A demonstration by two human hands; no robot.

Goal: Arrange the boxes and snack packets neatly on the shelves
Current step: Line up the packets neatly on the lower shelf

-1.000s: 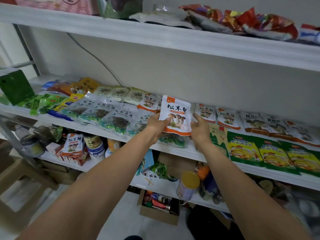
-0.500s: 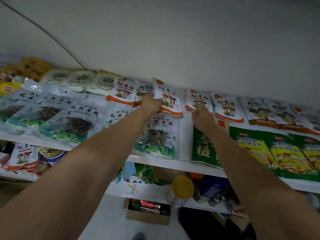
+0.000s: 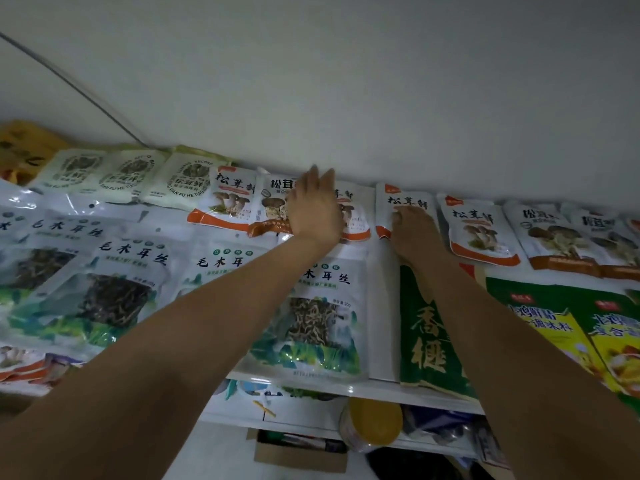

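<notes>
Mushroom snack packet [image 3: 353, 216], white with an orange band along its near edge, is shown lying flat at the back of the shelf [image 3: 346, 388], close to the wall [image 3: 381, 98], in a row of similar pouches. It is largely covered by the left hand [image 3: 313, 209].

The packet is judged to be light, thin and soft, with a glossy film that would slide easily over its neighbours. It is probably best nudged with a flat palm, or taken by a sealed edge so the contents are not crushed.

The left hand's fingers [image 3: 327, 181] are held straight and close together, pointing toward the wall and pressed down on the packet. Nothing is pinched. The hand's left edge overlaps a brown-based packet [image 3: 273, 202].

The right hand [image 3: 414, 230] is laid on the neighbouring packet [image 3: 408, 197], just to the right. Its fingers [image 3: 401, 213] are slightly bent, with the tips resting on the printed face. Whether an edge is gripped underneath cannot be told.
</notes>
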